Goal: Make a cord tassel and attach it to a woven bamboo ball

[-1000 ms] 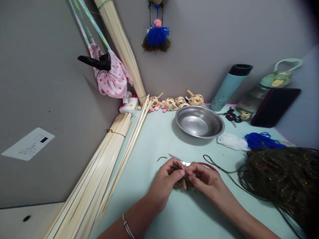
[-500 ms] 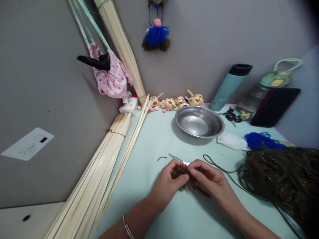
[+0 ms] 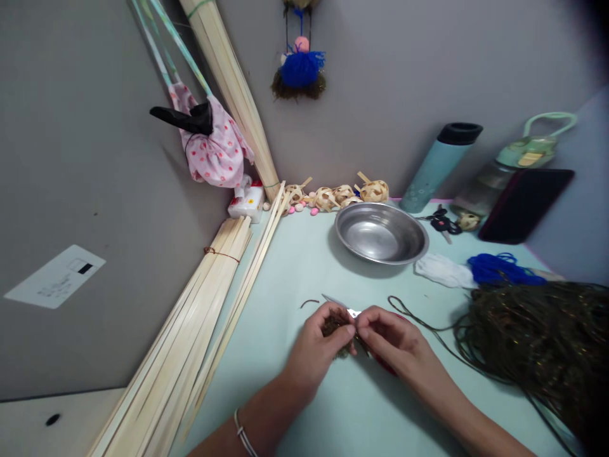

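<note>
My left hand [image 3: 318, 346] is closed around a small bundle of dark brown yarn [image 3: 335, 322], its thumb pressed along the near side. Close against it, my right hand [image 3: 392, 336] pinches at the bundle's right edge with thumb and forefinger; the strand between those fingertips is too small to see clearly. Scissors [image 3: 339, 304] lie on the table beneath the hands, blades pointing to the upper left. Bits of their red handles show around my right hand, which hides most of them. A short brown yarn snippet [image 3: 310, 301] lies left of the blade tip.
A large heap of dark brown yarn [image 3: 537, 343] fills the right side, a loose strand trailing toward my hands. Behind are a steel bowl [image 3: 380, 235], white yarn [image 3: 445, 271], blue yarn [image 3: 502, 270], a blue bottle [image 3: 438, 168] and a phone [image 3: 526, 206]. Bamboo strips [image 3: 190, 330] lie left.
Both hands have shifted slightly left with the brown yarn bundle. The left thumb has moved a little, and more red handle shows above my right hand. The scissors stay in place.
</note>
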{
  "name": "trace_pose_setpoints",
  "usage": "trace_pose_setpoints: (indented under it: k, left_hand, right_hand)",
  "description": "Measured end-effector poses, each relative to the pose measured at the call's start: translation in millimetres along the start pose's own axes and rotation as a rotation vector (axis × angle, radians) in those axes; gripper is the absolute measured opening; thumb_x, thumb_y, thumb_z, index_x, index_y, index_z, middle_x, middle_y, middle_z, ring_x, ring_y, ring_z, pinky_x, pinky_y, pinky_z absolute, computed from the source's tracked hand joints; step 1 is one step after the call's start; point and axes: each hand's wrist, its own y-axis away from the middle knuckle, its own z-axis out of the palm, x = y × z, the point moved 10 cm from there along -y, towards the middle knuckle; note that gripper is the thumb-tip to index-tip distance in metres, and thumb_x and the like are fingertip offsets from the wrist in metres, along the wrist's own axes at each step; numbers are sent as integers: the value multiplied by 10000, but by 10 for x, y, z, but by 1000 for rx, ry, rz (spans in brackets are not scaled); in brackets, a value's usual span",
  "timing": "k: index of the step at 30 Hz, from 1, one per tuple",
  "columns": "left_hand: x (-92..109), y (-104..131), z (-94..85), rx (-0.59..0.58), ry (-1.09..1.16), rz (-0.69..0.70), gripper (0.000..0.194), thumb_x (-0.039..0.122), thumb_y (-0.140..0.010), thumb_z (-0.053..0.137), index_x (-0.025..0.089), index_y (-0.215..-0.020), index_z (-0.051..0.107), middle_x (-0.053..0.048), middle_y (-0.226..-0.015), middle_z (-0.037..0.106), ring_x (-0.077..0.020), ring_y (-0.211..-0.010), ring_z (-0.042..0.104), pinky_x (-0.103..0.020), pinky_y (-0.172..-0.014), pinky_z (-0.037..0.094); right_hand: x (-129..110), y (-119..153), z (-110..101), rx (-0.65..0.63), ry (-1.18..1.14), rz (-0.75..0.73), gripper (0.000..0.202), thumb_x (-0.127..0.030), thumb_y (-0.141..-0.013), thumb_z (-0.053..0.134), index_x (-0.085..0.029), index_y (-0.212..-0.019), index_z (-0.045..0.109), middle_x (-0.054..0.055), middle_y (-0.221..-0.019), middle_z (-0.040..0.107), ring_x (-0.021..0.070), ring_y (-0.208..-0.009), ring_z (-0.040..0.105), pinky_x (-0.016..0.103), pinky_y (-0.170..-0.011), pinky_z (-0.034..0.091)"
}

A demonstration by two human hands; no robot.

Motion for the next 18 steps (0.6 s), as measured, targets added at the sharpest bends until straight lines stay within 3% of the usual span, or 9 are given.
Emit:
trace_pose_setpoints:
  k: [13,18]
  left_hand:
    - [-23,-4,-16,42,-69,15,164,228,-722,686,166,-835,585,11,-762,573,-103,-666,517,-246,-660,417]
    - [-15,-34,0,16,-71,38,277,285,-685,746,148,-887,615,-18,-801,595,-116,-721,512,-240,-678,413]
  right_hand:
    - [-4,-10,-19,44,-7,-24,297,-476,-892,648,-191,-813,619,-45,-613,495,104,-557,400,239,-524,303]
    - [1,-18,-48,78,-4,-12,330,-511,-860,653,-192,-782,624,-46,-610,456,115,-557,393,240,-523,306]
